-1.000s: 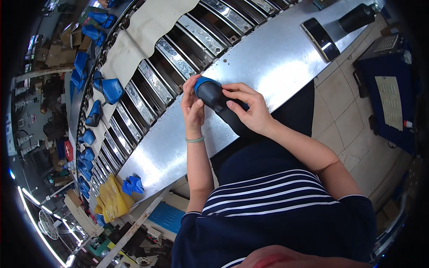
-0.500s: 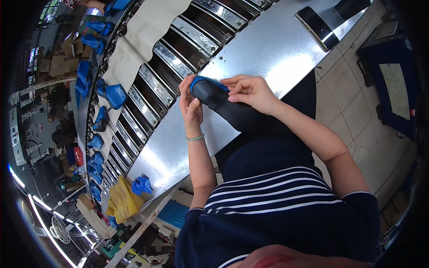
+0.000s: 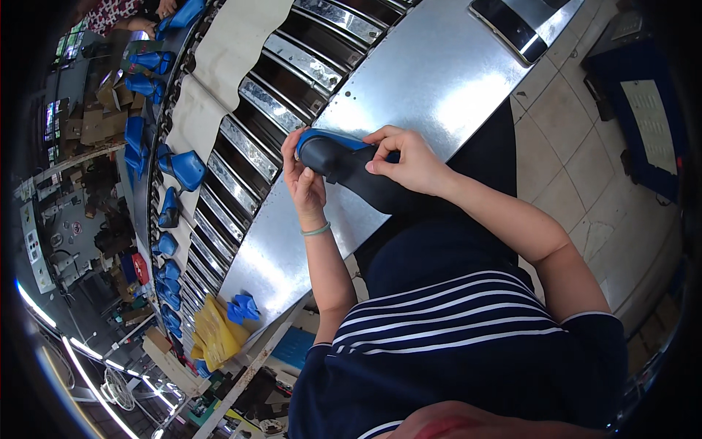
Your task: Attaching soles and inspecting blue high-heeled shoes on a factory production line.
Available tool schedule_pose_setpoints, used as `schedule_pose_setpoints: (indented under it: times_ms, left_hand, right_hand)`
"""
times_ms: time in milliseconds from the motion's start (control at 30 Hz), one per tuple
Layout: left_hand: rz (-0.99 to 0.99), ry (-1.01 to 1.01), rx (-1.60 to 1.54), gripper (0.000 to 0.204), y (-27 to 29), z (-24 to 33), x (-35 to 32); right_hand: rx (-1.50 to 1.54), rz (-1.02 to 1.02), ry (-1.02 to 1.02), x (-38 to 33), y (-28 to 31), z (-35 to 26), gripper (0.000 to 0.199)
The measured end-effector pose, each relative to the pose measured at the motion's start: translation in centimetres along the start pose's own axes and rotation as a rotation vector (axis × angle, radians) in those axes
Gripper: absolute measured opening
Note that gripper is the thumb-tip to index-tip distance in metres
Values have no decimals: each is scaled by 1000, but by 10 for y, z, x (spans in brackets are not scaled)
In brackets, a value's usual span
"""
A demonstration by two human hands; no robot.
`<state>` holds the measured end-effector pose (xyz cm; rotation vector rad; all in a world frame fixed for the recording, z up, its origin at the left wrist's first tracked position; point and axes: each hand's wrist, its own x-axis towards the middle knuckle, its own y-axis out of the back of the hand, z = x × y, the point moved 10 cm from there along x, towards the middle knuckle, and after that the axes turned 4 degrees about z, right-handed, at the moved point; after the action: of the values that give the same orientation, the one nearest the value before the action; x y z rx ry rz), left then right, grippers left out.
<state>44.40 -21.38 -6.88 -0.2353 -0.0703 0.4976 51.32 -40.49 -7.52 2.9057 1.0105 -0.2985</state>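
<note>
A black shoe upper [image 3: 357, 173] sits over a blue shoe last [image 3: 338, 137], whose blue shows along the far edge and under my right fingers. My left hand [image 3: 304, 184] grips the rounded left end, thumb on the near side and fingers wrapped round the far side. At the far edge, my right hand [image 3: 413, 162] pinches the upper between thumb and bent fingers. The shoe is tilted over the near edge of the metal bench top [image 3: 267, 267], its right end close to my lap. What lies under my right fingertips is partly hidden.
Beyond the bench runs a slatted roller conveyor [image 3: 252, 154] with a cream cloth [image 3: 208, 95] on it. Several blue lasts [image 3: 183, 168] line the far belt. A phone [image 3: 508, 29] lies at right, a yellow bag [image 3: 218, 333] and blue scraps [image 3: 243, 308] at left. Another person's hand [image 3: 142, 27] shows top left.
The shoe and both hands sit slightly further left in view. My right hand has shifted along the edge, baring some blue under its fingers. More of the other person shows at top left.
</note>
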Motion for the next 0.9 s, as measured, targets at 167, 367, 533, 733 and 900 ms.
schedule_pose_setpoints:
  times_ms: [167, 367, 533, 733, 900]
  left_hand:
    - [9, -2, -6, 86, -6, 1, 0]
    - [-1, 5, 1, 85, -10, 0, 3]
    - [-9, -13, 31, 84, -9, 0, 4]
    - [-41, -39, 49, 81, -14, 1, 7]
    - [-51, -42, 13, 67, -16, -1, 8]
  right_hand:
    - [24, 63, 1, -1, 5, 3, 16]
    - [15, 105, -11, 0, 10, 2, 17]
    - [-75, 103, 110, -1, 11, -13, 15]
    - [-292, 84, 361, -18, -5, -35, 41]
    - [-636, 108, 517, -24, -13, -58, 36]
